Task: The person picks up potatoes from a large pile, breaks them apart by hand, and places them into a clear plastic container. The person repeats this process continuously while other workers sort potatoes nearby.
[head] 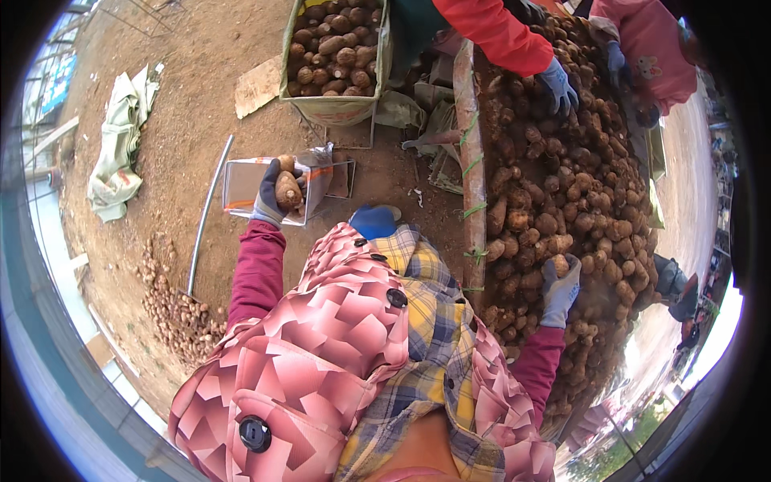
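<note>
Both my hands wear grey work gloves. My left hand (268, 196) holds brown taro corms (288, 189) over a small wire-framed, plastic-lined bin (243, 184); one larger corm and a smaller one show above the fingers. On the right, my right hand (561, 289) has its fingers around one taro corm (561, 265), just above a large heap of taro corms (593, 208). How much lies inside the small bin is partly hidden by my left hand and the corms.
A wooden board (474, 169) with green ties edges the heap. Beyond the small bin stands a fabric-lined container (334, 103) full of corms. Co-workers' gloved hands (559, 87) reach over the heap. A metal rod (209, 214), empty sacks (117, 150) and small scattered corms (181, 322) lie left.
</note>
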The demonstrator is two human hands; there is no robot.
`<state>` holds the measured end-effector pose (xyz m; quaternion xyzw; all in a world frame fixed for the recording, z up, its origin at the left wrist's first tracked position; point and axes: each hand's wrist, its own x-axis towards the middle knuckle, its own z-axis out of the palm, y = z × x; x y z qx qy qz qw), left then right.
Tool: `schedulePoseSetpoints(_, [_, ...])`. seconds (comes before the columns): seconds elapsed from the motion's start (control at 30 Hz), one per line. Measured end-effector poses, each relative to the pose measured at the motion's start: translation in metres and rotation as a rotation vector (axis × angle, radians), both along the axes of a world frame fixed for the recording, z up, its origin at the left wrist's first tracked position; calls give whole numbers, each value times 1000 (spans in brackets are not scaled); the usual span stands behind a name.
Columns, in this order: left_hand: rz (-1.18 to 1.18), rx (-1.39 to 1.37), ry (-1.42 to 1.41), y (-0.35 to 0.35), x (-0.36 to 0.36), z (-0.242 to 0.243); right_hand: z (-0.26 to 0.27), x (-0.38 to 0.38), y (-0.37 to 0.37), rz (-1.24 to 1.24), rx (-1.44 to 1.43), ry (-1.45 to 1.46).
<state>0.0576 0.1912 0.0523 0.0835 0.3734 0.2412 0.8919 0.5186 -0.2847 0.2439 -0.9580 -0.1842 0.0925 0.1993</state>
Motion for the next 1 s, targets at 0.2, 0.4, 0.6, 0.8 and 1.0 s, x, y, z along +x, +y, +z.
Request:
schedulePoseSetpoints(0.2, [172, -52, 126, -29, -101, -92, 2, 9, 2, 126, -126, -78])
schedulePoseSetpoints(0.4, [197, -127, 353, -9, -103, -157, -3, 5, 0, 176, -99, -107])
schedulePoseSetpoints(0.6, [295, 87, 383, 0, -102, -190, -5, 10, -4, 208, -118, -157])
schedulePoseSetpoints(0.8, [668, -17, 321, 21, -78, -154, -8, 13, -9, 192, -116, -148])
schedulePoseSetpoints(1.0, [853, 537, 836, -16, 7, -48, 1, 7, -6, -85, 320, 181])
